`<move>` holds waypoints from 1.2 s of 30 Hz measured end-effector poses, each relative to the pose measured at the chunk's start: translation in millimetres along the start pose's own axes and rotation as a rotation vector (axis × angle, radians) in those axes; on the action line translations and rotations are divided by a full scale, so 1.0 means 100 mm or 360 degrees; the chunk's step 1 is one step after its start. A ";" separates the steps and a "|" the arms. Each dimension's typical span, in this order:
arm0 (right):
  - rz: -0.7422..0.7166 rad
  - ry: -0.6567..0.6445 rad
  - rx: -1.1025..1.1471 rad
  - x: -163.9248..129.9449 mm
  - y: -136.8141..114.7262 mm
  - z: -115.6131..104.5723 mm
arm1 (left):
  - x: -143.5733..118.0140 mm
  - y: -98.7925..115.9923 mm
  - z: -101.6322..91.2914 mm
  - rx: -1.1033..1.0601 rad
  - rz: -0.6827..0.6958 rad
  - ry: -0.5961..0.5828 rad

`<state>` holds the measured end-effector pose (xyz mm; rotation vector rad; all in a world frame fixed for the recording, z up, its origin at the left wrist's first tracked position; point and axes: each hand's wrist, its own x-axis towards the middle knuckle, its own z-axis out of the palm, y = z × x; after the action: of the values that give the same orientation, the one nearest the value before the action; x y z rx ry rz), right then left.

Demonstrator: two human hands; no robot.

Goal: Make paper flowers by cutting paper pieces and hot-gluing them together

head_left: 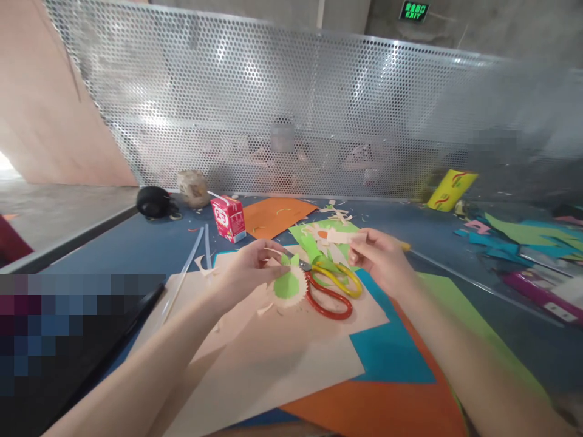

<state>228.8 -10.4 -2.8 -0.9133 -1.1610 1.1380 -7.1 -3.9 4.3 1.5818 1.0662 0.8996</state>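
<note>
My right hand (380, 258) pinches a pale strip of paper (346, 237) between thumb and fingers, above the papers. My left hand (259, 261) is curled at the blade end of a pair of scissors (332, 300) with one red and one yellow handle; what its fingers hold, if anything, is hidden. Beside its thumb lies a round fringed paper cutout (288, 285), pale with a green middle. Beyond the scissors, a pale paper flower with an orange middle (321, 234) rests on a green sheet (300, 229). Loose green scraps lie near the yellow handle.
Pale sheets (273, 358) overlap blue (392, 346) and orange paper (382, 406). A red drink carton (229, 220) with a straw stands behind my left hand. Paper scraps (514, 237) and a purple object (537, 294) lie right. A perforated metal screen (296, 91) closes the far edge.
</note>
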 end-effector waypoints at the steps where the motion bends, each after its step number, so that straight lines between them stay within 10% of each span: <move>1: -0.0017 -0.0037 -0.0038 -0.01 0.00 0.01 | -0.01 0.01 0.01 -0.0031 -0.0002 0.0007; 36: -0.0184 -0.0128 -0.0573 -0.24 0.00 0.18 | -0.11 0.05 0.15 0.0004 -0.0148 0.0086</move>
<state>210.4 -34.2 -4.7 -1.0637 -1.4963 0.8934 4.3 -20.1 4.9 1.5048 1.1698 0.8827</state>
